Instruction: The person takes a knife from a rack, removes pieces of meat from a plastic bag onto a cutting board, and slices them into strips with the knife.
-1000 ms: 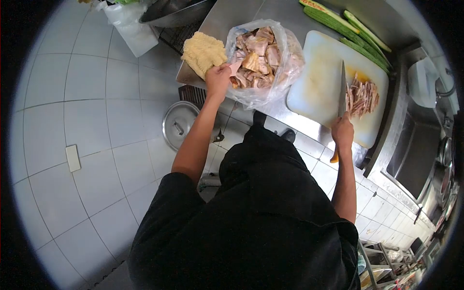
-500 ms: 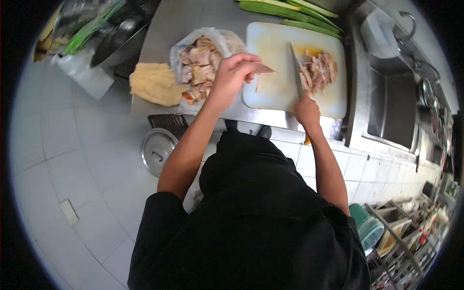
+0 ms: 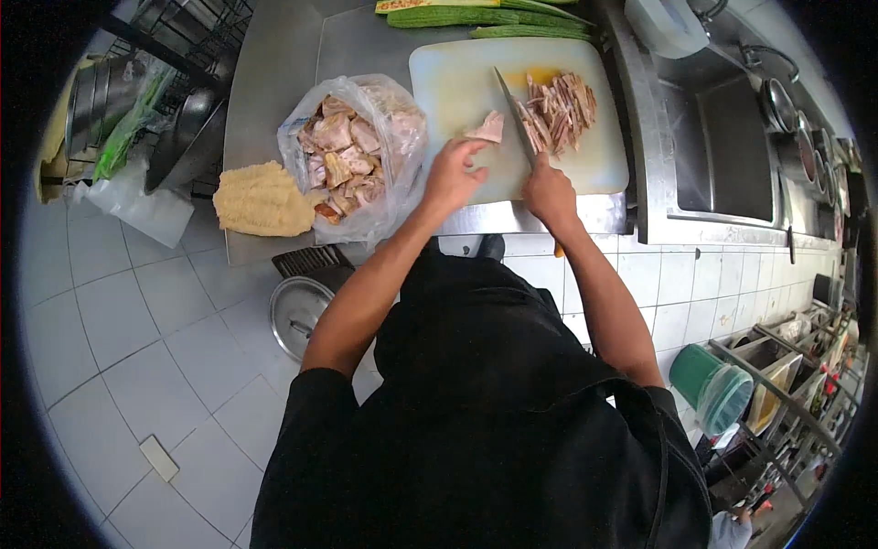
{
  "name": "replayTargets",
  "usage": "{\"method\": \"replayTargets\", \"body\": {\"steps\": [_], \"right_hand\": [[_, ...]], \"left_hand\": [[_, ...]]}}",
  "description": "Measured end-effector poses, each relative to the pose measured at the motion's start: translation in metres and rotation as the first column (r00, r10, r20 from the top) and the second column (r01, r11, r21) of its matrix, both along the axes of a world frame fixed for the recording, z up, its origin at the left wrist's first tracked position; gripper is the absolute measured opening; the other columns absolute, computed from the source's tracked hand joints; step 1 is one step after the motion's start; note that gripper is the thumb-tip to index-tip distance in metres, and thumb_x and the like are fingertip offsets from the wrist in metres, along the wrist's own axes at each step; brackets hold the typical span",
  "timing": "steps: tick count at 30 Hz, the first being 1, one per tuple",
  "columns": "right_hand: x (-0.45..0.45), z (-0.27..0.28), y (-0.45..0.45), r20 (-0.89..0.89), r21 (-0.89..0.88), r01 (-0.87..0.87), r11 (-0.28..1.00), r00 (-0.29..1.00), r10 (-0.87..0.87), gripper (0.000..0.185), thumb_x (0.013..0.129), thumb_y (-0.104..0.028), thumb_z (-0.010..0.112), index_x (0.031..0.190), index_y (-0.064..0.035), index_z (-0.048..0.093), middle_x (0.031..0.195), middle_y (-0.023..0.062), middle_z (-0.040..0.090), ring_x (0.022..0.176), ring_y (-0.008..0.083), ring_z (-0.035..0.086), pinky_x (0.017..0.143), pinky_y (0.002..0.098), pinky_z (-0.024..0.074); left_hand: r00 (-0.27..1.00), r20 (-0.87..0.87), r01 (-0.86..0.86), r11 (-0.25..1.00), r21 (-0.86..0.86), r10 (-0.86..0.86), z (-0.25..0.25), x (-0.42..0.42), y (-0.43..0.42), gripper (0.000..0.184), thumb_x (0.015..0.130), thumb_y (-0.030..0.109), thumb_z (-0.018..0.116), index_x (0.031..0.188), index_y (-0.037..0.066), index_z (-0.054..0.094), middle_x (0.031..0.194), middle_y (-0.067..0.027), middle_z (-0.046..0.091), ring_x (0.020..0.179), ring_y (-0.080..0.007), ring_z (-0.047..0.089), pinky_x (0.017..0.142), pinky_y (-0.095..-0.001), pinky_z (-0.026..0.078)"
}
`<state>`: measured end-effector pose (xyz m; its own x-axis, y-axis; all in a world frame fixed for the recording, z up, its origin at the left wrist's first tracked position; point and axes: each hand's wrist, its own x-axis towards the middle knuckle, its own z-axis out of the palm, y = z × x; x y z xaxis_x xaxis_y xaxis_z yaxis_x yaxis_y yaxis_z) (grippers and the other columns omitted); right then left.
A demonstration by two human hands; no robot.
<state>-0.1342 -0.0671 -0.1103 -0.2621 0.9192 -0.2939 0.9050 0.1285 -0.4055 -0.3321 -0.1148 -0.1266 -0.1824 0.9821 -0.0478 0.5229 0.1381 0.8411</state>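
On the white cutting board (image 3: pixel 430 78), a pale slice of meat (image 3: pixel 487 127) lies just beyond the fingertips of my left hand (image 3: pixel 455 174), whose fingers are apart with nothing between them. My right hand (image 3: pixel 550 190) is closed round the handle of a knife (image 3: pixel 516 114); its blade points away from me along the left side of a pile of meat strips (image 3: pixel 560 112). Left of the board, an open clear plastic bag (image 3: pixel 400 137) holds chunks of meat (image 3: pixel 333 134). A tan cloth (image 3: pixel 262 199) lies at the counter's near left corner.
Long green vegetables (image 3: pixel 453 16) lie behind the board. A metal sink (image 3: pixel 722 151) is on the right, with a plastic container (image 3: pixel 666 26) at its back. A round metal lid (image 3: pixel 301 317) is below the counter, and a green bucket (image 3: pixel 697 372) stands at lower right.
My left hand moved from the bag to the board and let go of the meat slice there. My right hand kept hold of the knife. The camera view has shifted to the right.
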Motion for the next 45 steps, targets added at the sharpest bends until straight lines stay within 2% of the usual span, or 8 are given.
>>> {"method": "replayTargets", "body": {"steps": [3, 12, 15, 24, 27, 30, 33, 45], "right_hand": [[-0.003, 0.006, 0.000, 0.007, -0.026, 0.010, 1.000, 1.000, -0.010, 0.029, 0.088, -0.014, 0.050, 0.113, 0.0013, 0.050, 0.092, 0.0327, 0.069, 0.088, 0.0496, 0.069, 0.081, 0.0563, 0.0541], [-0.003, 0.002, 0.001, 0.015, -0.038, 0.033, 0.999, 0.999, -0.032, 0.028, 0.091, -0.014, 0.046, 0.113, 0.0008, 0.052, 0.094, 0.0335, 0.069, 0.091, 0.0495, 0.069, 0.083, 0.0564, 0.0536], [-0.003, 0.002, 0.000, 0.006, -0.018, 0.032, 0.999, 0.999, -0.032, 0.028, 0.091, -0.015, 0.045, 0.113, -0.0001, 0.053, 0.094, 0.0338, 0.069, 0.091, 0.0499, 0.069, 0.084, 0.0571, 0.0530], [0.007, 0.006, 0.002, -0.052, -0.031, -0.013, 0.999, 0.999, 0.011, 0.025, 0.093, -0.016, 0.045, 0.110, 0.0008, 0.052, 0.090, 0.0342, 0.068, 0.089, 0.0522, 0.067, 0.084, 0.0586, 0.0521], [0.008, 0.016, -0.010, -0.137, 0.007, -0.041, 0.999, 0.990, 0.042, 0.023, 0.094, -0.017, 0.048, 0.104, 0.0033, 0.049, 0.084, 0.0341, 0.067, 0.085, 0.0525, 0.066, 0.083, 0.0587, 0.0518], [0.000, 0.022, -0.014, -0.171, 0.012, -0.073, 0.997, 0.983, 0.074, 0.023, 0.093, -0.017, 0.052, 0.100, 0.0045, 0.047, 0.080, 0.0339, 0.066, 0.082, 0.0518, 0.066, 0.080, 0.0584, 0.0520], [-0.009, 0.017, -0.012, -0.201, 0.047, -0.115, 0.992, 0.972, 0.122, 0.024, 0.093, -0.017, 0.053, 0.101, 0.0051, 0.047, 0.080, 0.0337, 0.066, 0.081, 0.0512, 0.066, 0.079, 0.0578, 0.0521], [-0.026, 0.019, -0.008, -0.131, 0.020, -0.156, 0.988, 0.979, 0.157, 0.024, 0.094, -0.017, 0.053, 0.103, 0.0043, 0.048, 0.078, 0.0339, 0.066, 0.081, 0.0525, 0.066, 0.078, 0.0584, 0.0527]], "left_hand": [[0.981, -0.187, -0.007, 0.982, 0.190, 0.044, -0.006, 0.023, 0.006, 0.059, 0.075, 0.016, 0.079, 0.131, 0.007, 0.058, 0.123, -0.0144, 0.058, 0.110, -0.0350, 0.059, 0.097, -0.0425, 0.048], [0.811, -0.572, 0.011, 0.974, 0.226, 0.124, -0.007, 0.031, 0.054, 0.053, 0.078, 0.026, 0.077, 0.126, 0.010, 0.062, 0.116, -0.0124, 0.061, 0.111, -0.0347, 0.055, 0.089, -0.0484, 0.047], [0.834, -0.544, -0.038, 0.993, 0.109, 0.092, -0.015, 0.024, 0.070, 0.045, 0.080, 0.024, 0.074, 0.121, 0.008, 0.065, 0.114, -0.0150, 0.064, 0.111, -0.0355, 0.057, 0.092, -0.0474, 0.046], [0.990, -0.119, -0.110, 0.945, -0.309, 0.076, 0.003, 0.022, 0.041, 0.023, 0.080, 0.020, 0.070, 0.096, 0.003, 0.073, 0.089, -0.0217, 0.072, 0.086, -0.0432, 0.070, 0.080, -0.0504, 0.055], [0.964, -0.240, -0.153, 0.979, -0.135, 0.117, 0.001, 0.024, 0.022, 0.021, 0.080, 0.016, 0.071, 0.096, 0.003, 0.073, 0.095, -0.0178, 0.072, 0.091, -0.0405, 0.068, 0.083, -0.0476, 0.054], [0.942, -0.302, -0.073, 0.965, 0.252, 0.150, -0.001, 0.021, 0.010, 0.020, 0.082, 0.012, 0.071, 0.099, 0.002, 0.073, 0.104, -0.0145, 0.071, 0.099, -0.0348, 0.066, 0.088, -0.0424, 0.052], [0.964, -0.264, 0.137, 0.898, 0.419, -0.024, -0.010, 0.016, 0.012, 0.015, 0.082, 0.002, 0.068, 0.097, -0.001, 0.071, 0.108, -0.0134, 0.067, 0.102, -0.0341, 0.062, 0.089, -0.0420, 0.051], [0.978, -0.208, 0.077, 0.874, 0.481, 0.028, -0.030, 0.016, 0.004, 0.018, 0.081, -0.003, 0.067, 0.099, -0.004, 0.069, 0.106, -0.0145, 0.066, 0.099, -0.0356, 0.062, 0.089, -0.0414, 0.052]]}}
